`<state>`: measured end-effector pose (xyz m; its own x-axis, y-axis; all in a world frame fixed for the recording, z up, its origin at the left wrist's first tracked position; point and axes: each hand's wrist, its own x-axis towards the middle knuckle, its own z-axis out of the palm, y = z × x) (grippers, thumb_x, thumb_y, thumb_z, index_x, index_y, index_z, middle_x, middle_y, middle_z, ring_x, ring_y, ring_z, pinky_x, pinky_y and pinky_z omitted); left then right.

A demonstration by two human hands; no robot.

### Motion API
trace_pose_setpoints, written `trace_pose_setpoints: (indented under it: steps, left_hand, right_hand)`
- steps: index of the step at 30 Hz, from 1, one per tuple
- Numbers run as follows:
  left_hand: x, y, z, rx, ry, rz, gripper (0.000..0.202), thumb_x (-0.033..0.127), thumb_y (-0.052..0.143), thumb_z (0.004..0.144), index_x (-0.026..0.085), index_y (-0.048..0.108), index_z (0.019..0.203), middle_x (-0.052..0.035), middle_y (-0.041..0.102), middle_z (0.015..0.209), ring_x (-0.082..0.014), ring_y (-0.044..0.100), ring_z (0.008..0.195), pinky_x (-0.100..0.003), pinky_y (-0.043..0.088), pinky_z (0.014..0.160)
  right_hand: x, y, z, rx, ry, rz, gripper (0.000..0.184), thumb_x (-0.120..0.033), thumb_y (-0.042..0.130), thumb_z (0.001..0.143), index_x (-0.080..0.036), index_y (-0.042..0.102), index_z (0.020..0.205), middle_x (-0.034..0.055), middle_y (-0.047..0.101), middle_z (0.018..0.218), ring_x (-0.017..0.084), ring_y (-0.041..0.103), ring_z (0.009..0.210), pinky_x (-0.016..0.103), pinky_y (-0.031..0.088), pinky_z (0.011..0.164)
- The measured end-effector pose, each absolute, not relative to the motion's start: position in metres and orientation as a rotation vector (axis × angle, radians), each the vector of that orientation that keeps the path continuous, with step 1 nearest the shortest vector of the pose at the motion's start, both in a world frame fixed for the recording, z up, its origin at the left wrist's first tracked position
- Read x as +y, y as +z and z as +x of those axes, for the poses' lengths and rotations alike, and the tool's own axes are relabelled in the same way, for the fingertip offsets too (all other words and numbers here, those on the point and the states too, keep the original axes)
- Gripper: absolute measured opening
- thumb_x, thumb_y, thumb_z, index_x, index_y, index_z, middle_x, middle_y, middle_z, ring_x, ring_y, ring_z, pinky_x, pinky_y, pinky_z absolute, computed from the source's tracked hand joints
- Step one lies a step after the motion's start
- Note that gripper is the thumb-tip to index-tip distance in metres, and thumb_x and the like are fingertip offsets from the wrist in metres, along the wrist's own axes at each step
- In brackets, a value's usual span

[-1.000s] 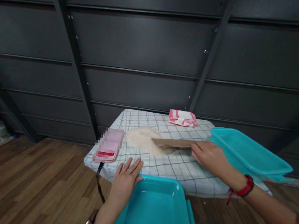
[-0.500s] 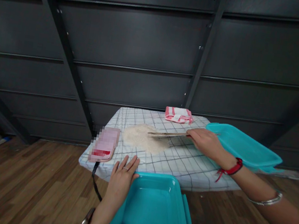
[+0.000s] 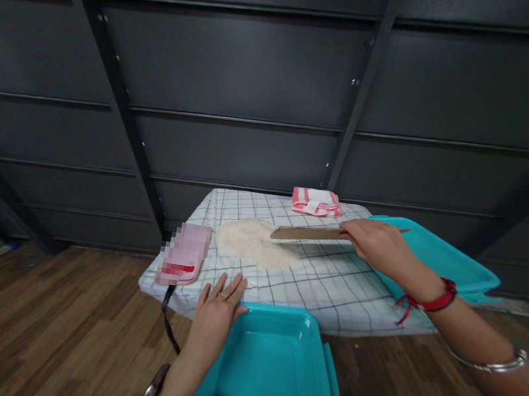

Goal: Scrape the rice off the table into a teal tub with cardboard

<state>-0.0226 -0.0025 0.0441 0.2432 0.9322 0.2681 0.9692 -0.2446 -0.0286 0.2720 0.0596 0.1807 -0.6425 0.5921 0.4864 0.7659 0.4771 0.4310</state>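
Note:
A flat wooden strip is gripped in my right hand, its far end over a pale heap of fine grain or powder. The heap lies spread on a checked cloth; which kind it is I cannot tell. My left hand rests with fingers spread on the cloth's front edge, its thumb by the corner of a teal tub. Only the tub's bare inside shows. Part of the strip is hidden by my right hand, and its tip pokes out behind.
A second teal tray or lid lies at the table's right end. At the back sits a folded pink-and-white striped cloth. A pink phone with a black strap lies at left. Dark metal panels stand behind the table.
My right hand has moved right with the wooden strip, which has turned so that its broad face shows. My left hand has stayed in place.

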Motion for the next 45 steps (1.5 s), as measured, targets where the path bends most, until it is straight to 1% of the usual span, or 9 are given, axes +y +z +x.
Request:
trace_pose_setpoints:
  steps: [7,14,19,24,29,33,38,41,45]
  left_hand:
    - [-0.004,0.049,-0.021,-1.843,-0.278,-2.326,0.042,0.022,0.047,0.084,0.031,0.046,0.125,-0.0022,0.048,0.13,-0.0266,0.042,0.122,-0.048,0.04,0.095]
    - [-0.005,0.054,-0.019,-1.844,-0.224,-2.319,0.041,0.025,0.047,0.084,0.028,0.046,0.125,-0.0017,0.047,0.131,-0.0263,0.043,0.122,-0.047,0.041,0.095]
    - [-0.005,0.055,-0.019,-1.836,-0.241,-2.307,0.04,0.024,0.048,0.084,0.03,0.048,0.124,-0.0017,0.049,0.129,-0.026,0.044,0.121,-0.046,0.042,0.094]
    - [-0.005,0.054,-0.019,-1.861,-0.236,-2.317,0.042,0.023,0.048,0.084,0.029,0.046,0.126,-0.0025,0.047,0.131,-0.0261,0.042,0.123,-0.047,0.04,0.095]
    - [-0.006,0.054,-0.019,-1.876,-0.252,-2.326,0.042,0.024,0.046,0.085,0.029,0.044,0.126,-0.0024,0.046,0.132,-0.0257,0.041,0.123,-0.047,0.039,0.096]
    - [-0.006,0.054,-0.019,-1.885,-0.221,-2.328,0.043,0.025,0.047,0.085,0.027,0.044,0.127,-0.0024,0.044,0.133,-0.0264,0.04,0.124,-0.048,0.038,0.097]
    - [-0.005,0.053,-0.019,-1.853,-0.226,-2.322,0.041,0.026,0.047,0.085,0.029,0.044,0.126,-0.0021,0.046,0.132,-0.0262,0.041,0.123,-0.048,0.039,0.096]
    - [-0.005,0.052,-0.019,-1.849,-0.231,-2.312,0.041,0.026,0.047,0.085,0.029,0.045,0.126,-0.002,0.046,0.132,-0.0259,0.042,0.123,-0.047,0.04,0.096]
    - [-0.005,0.053,-0.019,-1.851,-0.214,-2.315,0.042,0.026,0.049,0.084,0.029,0.045,0.126,-0.0015,0.046,0.131,-0.0265,0.042,0.122,-0.047,0.04,0.095]
  right_hand:
    - [0.051,0.178,0.265,-2.409,-0.957,-1.1,0.021,-0.014,0.037,0.087,-0.016,0.055,0.078,0.0064,0.062,0.072,0.017,0.056,0.066,0.028,0.036,0.061]
    - [0.056,0.165,0.261,-2.5,-0.844,-1.104,0.019,-0.012,0.039,0.086,-0.015,0.053,0.073,0.0048,0.061,0.066,0.016,0.056,0.062,0.026,0.035,0.058]
    - [0.043,0.166,0.263,-2.485,-0.841,-1.026,0.02,-0.011,0.038,0.086,-0.016,0.054,0.075,0.0049,0.062,0.071,0.016,0.056,0.065,0.026,0.038,0.062]
    - [0.04,0.166,0.266,-2.467,-0.887,-1.098,0.019,-0.008,0.039,0.084,-0.016,0.054,0.075,0.005,0.062,0.069,0.016,0.057,0.063,0.027,0.037,0.06]
    - [0.033,0.162,0.26,-2.486,-0.809,-1.047,0.02,-0.01,0.039,0.085,-0.016,0.053,0.071,0.0034,0.061,0.065,0.015,0.057,0.06,0.025,0.037,0.057]
    - [0.027,0.164,0.258,-2.48,-0.824,-0.986,0.021,-0.01,0.038,0.086,-0.016,0.053,0.072,0.003,0.061,0.065,0.015,0.057,0.06,0.024,0.036,0.057]
    - [0.041,0.166,0.26,-2.407,-0.962,-1.188,0.018,-0.008,0.04,0.083,-0.014,0.054,0.073,0.0051,0.06,0.065,0.017,0.056,0.06,0.026,0.033,0.056]
    - [0.047,0.161,0.258,-2.42,-0.932,-1.352,0.016,-0.008,0.041,0.082,-0.014,0.054,0.074,0.0058,0.061,0.065,0.018,0.056,0.06,0.026,0.031,0.054]
    - [0.039,0.156,0.253,-2.444,-0.875,-1.404,0.015,-0.008,0.042,0.082,-0.014,0.054,0.075,0.0064,0.062,0.068,0.018,0.057,0.063,0.026,0.032,0.056]
